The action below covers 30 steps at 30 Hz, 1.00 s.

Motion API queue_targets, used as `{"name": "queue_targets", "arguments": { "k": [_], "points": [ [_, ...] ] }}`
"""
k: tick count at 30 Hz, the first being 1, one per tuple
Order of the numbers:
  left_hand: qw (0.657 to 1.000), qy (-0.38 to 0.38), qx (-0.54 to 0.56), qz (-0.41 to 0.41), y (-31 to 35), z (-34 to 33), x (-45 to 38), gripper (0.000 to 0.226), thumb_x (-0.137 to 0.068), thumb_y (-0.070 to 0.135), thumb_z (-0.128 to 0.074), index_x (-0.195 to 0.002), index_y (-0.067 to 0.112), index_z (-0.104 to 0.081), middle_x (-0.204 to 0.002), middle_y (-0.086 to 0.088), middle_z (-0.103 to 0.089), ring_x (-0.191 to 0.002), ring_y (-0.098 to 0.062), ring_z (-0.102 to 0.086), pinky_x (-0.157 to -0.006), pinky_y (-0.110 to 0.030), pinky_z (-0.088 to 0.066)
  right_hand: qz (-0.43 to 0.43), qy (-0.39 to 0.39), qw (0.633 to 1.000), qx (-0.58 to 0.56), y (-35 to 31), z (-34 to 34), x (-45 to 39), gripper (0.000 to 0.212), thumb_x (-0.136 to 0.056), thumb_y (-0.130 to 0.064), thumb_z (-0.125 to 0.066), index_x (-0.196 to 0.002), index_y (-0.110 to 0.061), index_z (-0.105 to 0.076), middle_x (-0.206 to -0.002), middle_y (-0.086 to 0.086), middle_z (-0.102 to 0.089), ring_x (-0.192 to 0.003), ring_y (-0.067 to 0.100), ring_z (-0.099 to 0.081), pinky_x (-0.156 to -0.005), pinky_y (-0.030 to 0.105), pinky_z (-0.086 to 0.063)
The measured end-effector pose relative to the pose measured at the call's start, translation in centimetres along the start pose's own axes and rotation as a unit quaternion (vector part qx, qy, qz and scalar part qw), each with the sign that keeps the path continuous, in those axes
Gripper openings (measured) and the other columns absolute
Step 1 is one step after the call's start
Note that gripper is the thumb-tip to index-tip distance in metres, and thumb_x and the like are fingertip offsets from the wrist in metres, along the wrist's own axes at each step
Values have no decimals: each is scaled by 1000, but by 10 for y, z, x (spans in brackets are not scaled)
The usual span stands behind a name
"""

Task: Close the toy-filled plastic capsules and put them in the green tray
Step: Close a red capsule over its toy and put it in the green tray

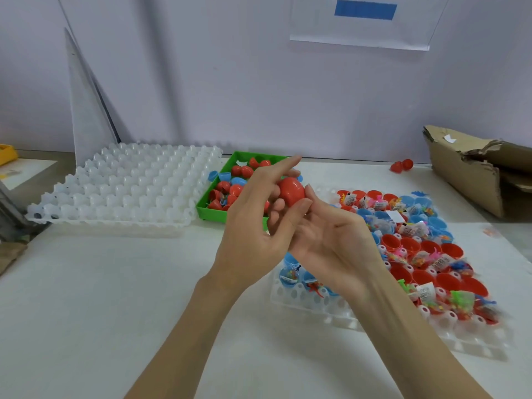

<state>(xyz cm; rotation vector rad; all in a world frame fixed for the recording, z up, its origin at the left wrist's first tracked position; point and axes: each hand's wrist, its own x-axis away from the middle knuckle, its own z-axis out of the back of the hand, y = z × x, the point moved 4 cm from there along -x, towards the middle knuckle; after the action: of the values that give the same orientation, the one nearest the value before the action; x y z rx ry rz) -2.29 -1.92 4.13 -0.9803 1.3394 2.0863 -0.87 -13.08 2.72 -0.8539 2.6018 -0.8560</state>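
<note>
Both forearms come in from the near edge and meet mid-table. Left hand (pixel 253 223) and right hand (pixel 331 234) both grip one red capsule (pixel 291 190), held up in the air just near of the green tray (pixel 210 208). Left fingers are curled around it with the index stuck out straight; right thumb and fingertips pinch its right side, palm up. Capsule looks closed or nearly so, seam not clear, so I'd judge it about ready to drop in the tray. Green tray already holds a batch of red and blue capsules, some apparently halves. Lots left: clear holder tray (pixel 316 300) on the right is mostly full of open toy-filled halves (pixel 417 246). White empty tray (pixel 123 185) sits far left; one stray red capsule (pixel 401 165) lies far right near the cardboard box (pixel 466 174).
</note>
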Motion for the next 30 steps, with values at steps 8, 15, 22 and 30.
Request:
{"name": "queue_targets", "arguments": {
  "k": [8, 15, 22, 30],
  "points": [
    [1000, -2, -11, -13, 1, 1, -5, 23, -97, 16, -64, -116, 3, -66, -111, 0, -63, -107, -7, -59, -96, -17, -43, 9, 30, 999, -31, 2, 0, -2, 31, -93, -23, -64, -110, 2, -74, -104, 13, -71, -97, 21, -71, -89, 32, -59],
    [1000, -10, 1, -9, 0, 0, -5, 20, -100, 12, -63, -117, 1, -67, -111, -2, -64, -107, -6, -59, -97, -16, -42, 11, 27, 998, -62, 4, 3, -4, 32, -88, -19, -69, -110, 3, -74, -103, 16, -72, -93, 23, -74, -85, 32, -60],
    [1000, -25, 14, 2, -5, -2, -3, 22, -98, 7, -63, -120, 1, -67, -112, -3, -65, -108, -14, -62, -98, -24, -46, 18, 46, 998, -42, 2, 6, -3, 28, -95, -19, -59, -96, 1, -78, -97, 13, -73, -88, 21, -74, -82, 29, -60],
    [1000, -17, 19, 10, -5, -4, -3, 21, -99, 6, -63, -119, 3, -67, -113, -2, -65, -109, -10, -61, -97, -20, -46, 10, 46, 999, -21, 0, 6, -3, 27, -95, -21, -61, -100, 0, -79, -102, 14, -75, -95, 20, -75, -84, 29, -60]
  ]
}}
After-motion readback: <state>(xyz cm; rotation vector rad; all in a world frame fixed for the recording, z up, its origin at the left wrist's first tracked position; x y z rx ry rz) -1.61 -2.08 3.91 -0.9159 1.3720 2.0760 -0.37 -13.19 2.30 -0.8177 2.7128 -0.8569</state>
